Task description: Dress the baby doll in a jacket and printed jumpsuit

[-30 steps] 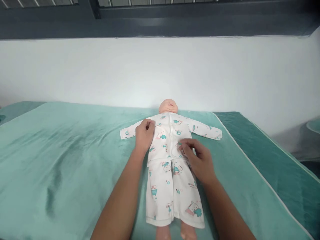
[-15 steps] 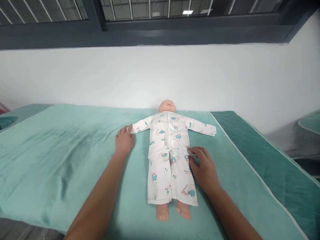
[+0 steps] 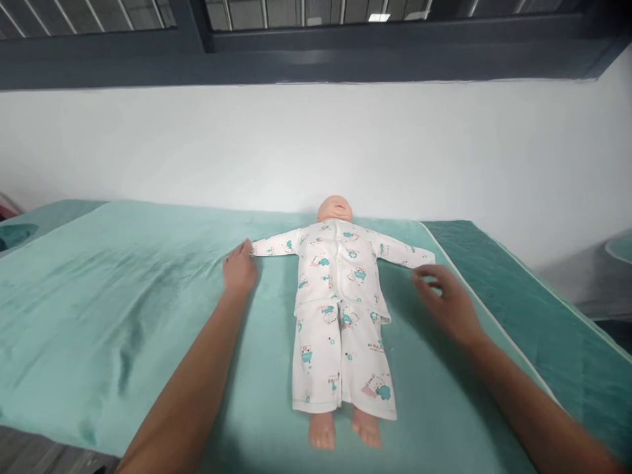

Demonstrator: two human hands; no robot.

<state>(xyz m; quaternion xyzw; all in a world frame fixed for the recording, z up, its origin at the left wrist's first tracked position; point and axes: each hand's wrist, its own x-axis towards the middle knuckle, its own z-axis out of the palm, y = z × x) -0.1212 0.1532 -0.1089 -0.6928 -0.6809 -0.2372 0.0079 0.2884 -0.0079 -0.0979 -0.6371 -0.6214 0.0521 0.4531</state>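
A baby doll lies on its back on a teal blanket, dressed in a white printed shirt and matching trousers, arms spread, bare feet toward me. My left hand rests flat on the blanket, fingertips touching the cuff of the doll's left-side sleeve. My right hand hovers just below the end of the other sleeve, fingers apart and blurred, holding nothing.
A white wall rises right behind the doll's head, with a dark window frame above. A darker green mat lies to the right of the blanket's white-piped edge. Another teal surface shows at the far right.
My right hand has left the doll's waist and swung right toward the sleeve end. My left hand moved from the doll's chest out to the sleeve cuff.
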